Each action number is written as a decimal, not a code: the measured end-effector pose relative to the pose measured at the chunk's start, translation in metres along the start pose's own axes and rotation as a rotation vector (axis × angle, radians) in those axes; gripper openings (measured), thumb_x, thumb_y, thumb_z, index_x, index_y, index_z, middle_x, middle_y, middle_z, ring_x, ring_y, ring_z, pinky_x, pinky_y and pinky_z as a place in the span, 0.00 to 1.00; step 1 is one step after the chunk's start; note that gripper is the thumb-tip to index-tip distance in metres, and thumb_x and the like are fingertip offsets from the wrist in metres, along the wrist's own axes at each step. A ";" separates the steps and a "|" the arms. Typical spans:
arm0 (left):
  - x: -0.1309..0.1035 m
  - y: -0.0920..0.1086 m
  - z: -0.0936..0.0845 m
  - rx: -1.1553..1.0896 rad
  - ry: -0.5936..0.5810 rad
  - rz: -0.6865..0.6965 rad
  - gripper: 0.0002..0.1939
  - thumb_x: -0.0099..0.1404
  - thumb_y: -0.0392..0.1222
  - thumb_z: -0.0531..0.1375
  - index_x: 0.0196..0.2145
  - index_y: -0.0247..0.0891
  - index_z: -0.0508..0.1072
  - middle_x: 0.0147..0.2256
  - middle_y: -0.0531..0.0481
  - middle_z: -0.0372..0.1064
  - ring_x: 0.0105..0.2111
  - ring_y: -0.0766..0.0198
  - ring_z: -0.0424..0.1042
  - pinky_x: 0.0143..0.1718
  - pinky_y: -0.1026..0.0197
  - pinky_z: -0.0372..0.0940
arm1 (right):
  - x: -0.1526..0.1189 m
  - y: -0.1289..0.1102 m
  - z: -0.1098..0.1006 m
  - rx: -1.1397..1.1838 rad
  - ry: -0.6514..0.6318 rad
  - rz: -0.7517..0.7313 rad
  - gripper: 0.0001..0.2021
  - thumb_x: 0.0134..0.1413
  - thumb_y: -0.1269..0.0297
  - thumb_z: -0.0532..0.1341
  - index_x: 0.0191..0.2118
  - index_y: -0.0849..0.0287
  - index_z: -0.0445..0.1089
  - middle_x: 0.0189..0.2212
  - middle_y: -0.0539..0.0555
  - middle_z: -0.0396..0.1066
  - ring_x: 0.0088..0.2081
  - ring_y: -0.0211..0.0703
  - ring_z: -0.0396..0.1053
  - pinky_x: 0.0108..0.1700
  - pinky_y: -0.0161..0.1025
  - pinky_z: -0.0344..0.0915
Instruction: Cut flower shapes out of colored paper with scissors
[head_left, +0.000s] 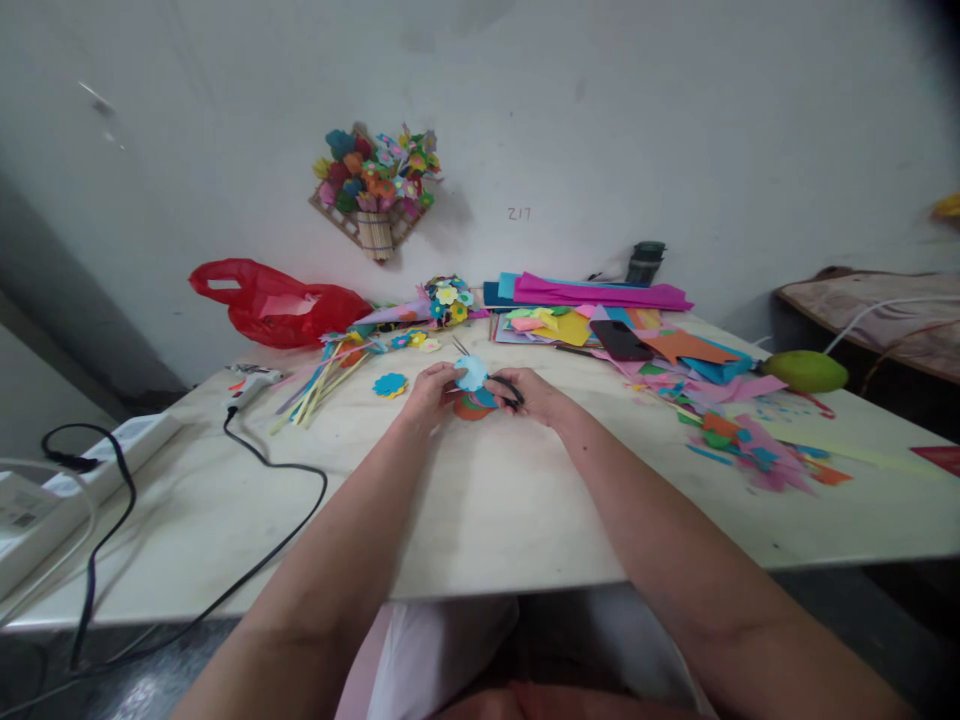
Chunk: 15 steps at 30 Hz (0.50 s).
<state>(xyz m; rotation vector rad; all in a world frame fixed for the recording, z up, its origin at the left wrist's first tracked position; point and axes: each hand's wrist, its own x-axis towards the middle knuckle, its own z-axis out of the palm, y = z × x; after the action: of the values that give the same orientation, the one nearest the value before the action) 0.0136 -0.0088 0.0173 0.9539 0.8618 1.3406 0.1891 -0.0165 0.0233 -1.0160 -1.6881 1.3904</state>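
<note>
Near the middle of the table, my left hand (433, 392) pinches the edge of a light blue paper flower (472, 373). My right hand (534, 392) is closed around a pair of black-handled scissors (508, 388), whose blades point up and left, partly hidden by the paper. Beneath my hands lie several round paper cutouts, an orange one (471, 408) and a blue one among them. To the left rests a small stack of blue and yellow paper flowers (390, 385).
Paper strips (319, 385), a glue gun (253, 386) with a black cord, a power strip (127, 455) and a red plastic bag (285, 305) are on the left. To the right lie coloured scraps (765, 450), a phone (621, 340) and a green fruit-like object (808, 371).
</note>
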 end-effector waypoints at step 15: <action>0.003 0.001 -0.004 0.059 0.020 0.025 0.11 0.42 0.37 0.66 0.22 0.35 0.66 0.22 0.52 0.67 0.23 0.67 0.68 0.26 0.64 0.65 | 0.000 -0.002 0.001 0.010 0.019 0.023 0.13 0.43 0.57 0.63 0.26 0.62 0.64 0.14 0.45 0.60 0.13 0.28 0.54 0.14 0.28 0.47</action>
<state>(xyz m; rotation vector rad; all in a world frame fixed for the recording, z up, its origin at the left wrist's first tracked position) 0.0095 -0.0060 0.0164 1.0010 0.9116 1.3551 0.1880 -0.0173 0.0248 -1.0432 -1.6589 1.3989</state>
